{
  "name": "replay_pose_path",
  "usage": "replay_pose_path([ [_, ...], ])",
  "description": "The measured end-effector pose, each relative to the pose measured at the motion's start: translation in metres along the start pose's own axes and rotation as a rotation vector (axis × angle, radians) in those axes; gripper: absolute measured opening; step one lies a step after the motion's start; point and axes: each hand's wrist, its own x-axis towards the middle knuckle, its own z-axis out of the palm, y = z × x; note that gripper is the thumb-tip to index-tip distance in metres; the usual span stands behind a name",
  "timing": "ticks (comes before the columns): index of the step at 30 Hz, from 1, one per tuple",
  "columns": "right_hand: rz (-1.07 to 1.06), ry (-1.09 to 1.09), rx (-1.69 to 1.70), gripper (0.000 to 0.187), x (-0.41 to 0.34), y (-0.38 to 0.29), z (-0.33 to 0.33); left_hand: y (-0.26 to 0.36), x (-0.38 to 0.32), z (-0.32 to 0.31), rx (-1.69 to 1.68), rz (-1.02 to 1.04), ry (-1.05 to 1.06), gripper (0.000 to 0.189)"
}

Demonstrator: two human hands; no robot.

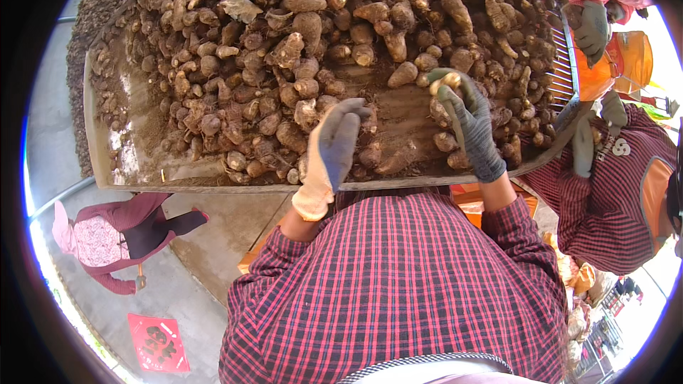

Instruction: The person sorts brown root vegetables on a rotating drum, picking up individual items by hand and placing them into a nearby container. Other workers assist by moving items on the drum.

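My left hand [332, 156], in a peach glove with a blue-grey palm, hangs over the near part of a pile of soil-covered taro corms [307, 26]. Its fingers curve to the right with no corm visible between them, and a reddish corm [370, 121] lies just by the fingertips. My right hand [470, 125] wears a dark grey knit glove. Between its thumb and fingers is a small pale taro cormel [446, 83], lifted above the corms at the right. A strip of bare, soiled tabletop [403, 109] shows between the two hands.
The table's raised near rim [213, 190] runs before my body. A metal rack of bars [563, 69] borders the right end, beside orange bags [629, 61]. Co-workers' gloved hands [592, 32] are at the right. Another person [106, 240] stands on the concrete floor at left.
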Motion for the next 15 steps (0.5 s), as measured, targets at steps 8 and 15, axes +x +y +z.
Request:
replay_pose_path([
  [8, 0.226, 0.062, 0.459, 0.027, -0.029, -0.043, 0.044, 0.016, 0.020, 0.062, -0.371, -0.356, -0.233, 0.050],
  [15, 0.203, 0.010, 0.282, 0.027, -0.048, -0.038, 0.012, 0.035, 0.024, 0.073, -0.106, -0.476, -0.344, 0.055],
])
